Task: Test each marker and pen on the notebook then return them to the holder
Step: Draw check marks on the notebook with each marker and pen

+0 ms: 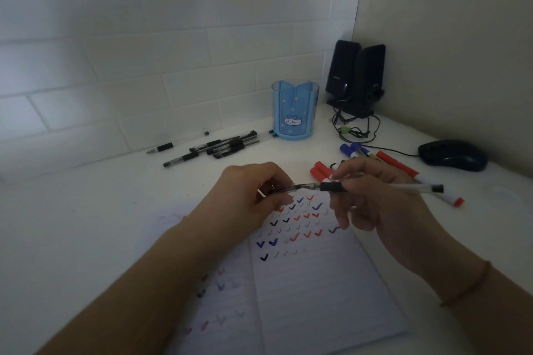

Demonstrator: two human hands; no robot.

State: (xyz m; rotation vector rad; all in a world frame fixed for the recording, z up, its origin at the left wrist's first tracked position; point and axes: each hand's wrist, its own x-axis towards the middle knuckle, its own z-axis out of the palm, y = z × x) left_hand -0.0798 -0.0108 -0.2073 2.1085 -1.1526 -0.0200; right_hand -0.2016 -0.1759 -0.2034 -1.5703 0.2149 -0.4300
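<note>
A clear pen (383, 187) with a black grip lies level in the air above the open notebook (311, 282), its back end pointing right. The right hand (372, 196) pinches it at the black grip between thumb and forefinger, palm turned inward, the other fingers loosely curled below. The left hand (253, 190) pinches the clear cap (288, 189) at the pen's tip end, fingers curled, knuckles up — the two hands nearly meet over the page. Rows of black, blue and red ticks cover the paper.

Beyond the left hand a loose cluster of black-grip pens (219, 147) lies on the white desk (86, 210); about six, though they overlap. Right of the hands lie markers (398, 166) — red caps and blue caps, the exact count hidden. The blue holder (294, 111) stands upright behind, near two black speakers (356, 78) and one mouse (452, 155).
</note>
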